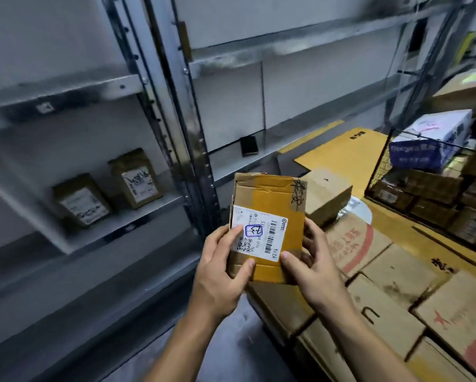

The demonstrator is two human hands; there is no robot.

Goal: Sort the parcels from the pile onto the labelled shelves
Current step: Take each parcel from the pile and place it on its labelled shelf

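I hold a small brown cardboard parcel [269,213] with yellow tape and a white shipping label in front of me, label facing up. My left hand [223,268] grips its lower left edge, thumb on the label. My right hand [314,268] grips its lower right edge, thumb on the label's corner. Below and to the right lies the pile of cardboard boxes [396,285]. Grey metal shelves [126,216] stand to the left, with two small labelled parcels [82,202] [137,177] upright on a lower shelf.
A dark small object [249,146] leans at the back of the middle shelf. A wire cage [429,194] at the right holds stacked boxes and a blue-white package [429,139]. A metal upright [187,150] divides the shelf bays. Grey floor shows beneath my arms.
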